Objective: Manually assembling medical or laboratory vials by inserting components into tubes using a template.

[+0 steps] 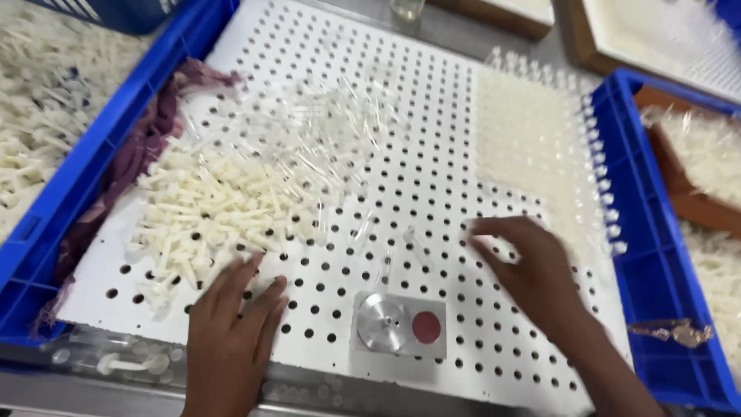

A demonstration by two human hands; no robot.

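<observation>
Perforated white board (432, 193): lies between blue crates (656, 255), holes mostly unfilled near side; filled rows of clear tubes (532, 147) far right

Left hand (228, 324): flat, fingers spread, released, resting at near edge of white plunger pile (208, 212)

Right hand (525, 262): blurred, fingers curled; grasp cannot be told

Loose clear tubes (324, 131): heaped beyond plungers

Metal disc (384, 322), red dot: near centre

Risk, judged: a sweeping palm could push plungers off the near edge; a sleeve could topple seated tubes
</observation>
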